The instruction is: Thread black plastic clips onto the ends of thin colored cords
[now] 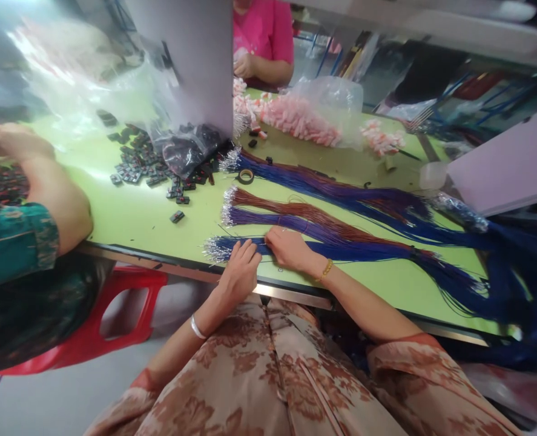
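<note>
A bundle of dark blue wires with silvery tips lies along the table's front edge. On its left part, just right of the tips, rests my left hand, its fingers bent and pressed together; what they hold, if anything, is hidden. Close to its right, my right hand is closed over the same bundle, fingertips pinched, their hold too small to make out. Behind my hands lie purple wires and brown wires. Farther back is another bundle of blue and brown wires, beside a roll of black tape.
Small black connectors are heaped at the left near a plastic bag. A co-worker's arm reaches in at far left, above a red stool. Across the table, a person in pink sits behind pale pink pieces.
</note>
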`<state>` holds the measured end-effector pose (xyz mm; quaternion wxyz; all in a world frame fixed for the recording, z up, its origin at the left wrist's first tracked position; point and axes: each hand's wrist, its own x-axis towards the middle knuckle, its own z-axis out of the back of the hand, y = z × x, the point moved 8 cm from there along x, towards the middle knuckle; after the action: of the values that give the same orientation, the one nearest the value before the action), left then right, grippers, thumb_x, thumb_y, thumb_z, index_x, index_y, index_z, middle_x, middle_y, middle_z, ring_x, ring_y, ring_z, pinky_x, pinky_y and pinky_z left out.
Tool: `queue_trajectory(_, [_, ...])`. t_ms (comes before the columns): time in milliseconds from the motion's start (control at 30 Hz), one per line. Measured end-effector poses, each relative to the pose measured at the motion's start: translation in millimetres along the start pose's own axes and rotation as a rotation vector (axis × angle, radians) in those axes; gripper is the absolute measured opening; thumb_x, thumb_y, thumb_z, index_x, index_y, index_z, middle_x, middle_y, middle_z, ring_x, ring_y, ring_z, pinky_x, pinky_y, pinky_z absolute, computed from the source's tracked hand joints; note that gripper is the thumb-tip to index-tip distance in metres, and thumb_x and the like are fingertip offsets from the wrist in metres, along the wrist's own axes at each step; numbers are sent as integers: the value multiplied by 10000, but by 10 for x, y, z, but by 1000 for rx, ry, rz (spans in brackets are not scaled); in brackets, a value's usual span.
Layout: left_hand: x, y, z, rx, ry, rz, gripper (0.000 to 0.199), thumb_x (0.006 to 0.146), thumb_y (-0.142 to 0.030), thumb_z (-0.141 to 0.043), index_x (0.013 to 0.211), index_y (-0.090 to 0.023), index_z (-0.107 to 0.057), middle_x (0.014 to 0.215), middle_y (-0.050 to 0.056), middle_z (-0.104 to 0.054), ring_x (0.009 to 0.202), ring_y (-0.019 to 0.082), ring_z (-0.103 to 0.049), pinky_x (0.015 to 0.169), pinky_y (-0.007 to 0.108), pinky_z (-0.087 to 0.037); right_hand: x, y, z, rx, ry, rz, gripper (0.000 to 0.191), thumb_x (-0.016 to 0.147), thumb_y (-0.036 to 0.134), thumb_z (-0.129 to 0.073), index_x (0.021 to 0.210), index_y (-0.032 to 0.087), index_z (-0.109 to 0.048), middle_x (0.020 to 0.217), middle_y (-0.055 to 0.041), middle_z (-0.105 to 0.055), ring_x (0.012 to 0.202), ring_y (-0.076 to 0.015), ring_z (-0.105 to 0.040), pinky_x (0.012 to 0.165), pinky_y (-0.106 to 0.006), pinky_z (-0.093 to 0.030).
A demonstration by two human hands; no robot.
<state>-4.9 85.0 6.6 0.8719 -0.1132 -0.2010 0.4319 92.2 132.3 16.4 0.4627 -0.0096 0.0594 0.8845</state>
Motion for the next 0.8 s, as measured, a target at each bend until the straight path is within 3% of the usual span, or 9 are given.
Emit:
queue_trajectory(233, [-5, 13, -31, -33, -6, -15, 290, 808, -34, -370, 945, -167, -588, 1197, 152, -603, 1288, 282, -477, 1130, 527, -312, 129, 169, -23, 74, -21, 4, 177, 820, 125, -472, 972, 137, -561, 970, -141, -617, 816, -232, -515, 626, -321, -293])
queue_trajectory(400, [3, 30, 84, -85, -67, -12, 260, 810, -28, -362, 869, -179, -564, 919, 105, -636, 1010, 227, -598, 1107, 469, -357, 257, 265, 35, 264, -97, 13, 134, 841, 153, -452, 954, 167, -521, 941, -100, -611, 811, -216, -516, 658, -310, -323])
queue_trajectory(500, [-5, 46, 177, -112, -140, -26, 261, 812, -32, -365, 877, -183, -568, 883, 86, -640, 936, 212, -604, 1037, 431, -434, 351, 307, 131, 469, -161, 67, 98, 890, 168, -385, 903, 193, -479, 893, -64, -591, 784, -189, -504, 697, -298, -360])
queue_trajectory(633, [-57, -19, 182, -67, -222, -162, 212, 758, -48, -434, 805, -171, -600, 834, 112, -656, 897, 253, -620, 893, 429, -512, 559, 468, 214, 655, -204, 166, 80, 908, 184, -392, 850, 203, -444, 847, -38, -563, 758, -169, -484, 706, -290, -379])
queue_trajectory(733, [-83, -13, 118, -22, -216, -167, 201, 750, -46, -447, 762, -168, -606, 715, 96, -637, 744, 236, -624, 780, 395, -538, 726, 586, 173, 695, -171, 172, 84, 899, 162, -431, 826, 196, -459, 810, -28, -559, 727, -161, -478, 691, -289, -383])
queue_trajectory(800, [-86, -4, 95, -7, -190, -139, 230, 762, -42, -437, 831, -156, -624, 762, 107, -658, 775, 240, -636, 785, 395, -538, 751, 598, 176, 712, -161, 174, 98, 904, 160, -450, 818, 186, -490, 801, -29, -566, 726, -157, -491, 702, -290, -402])
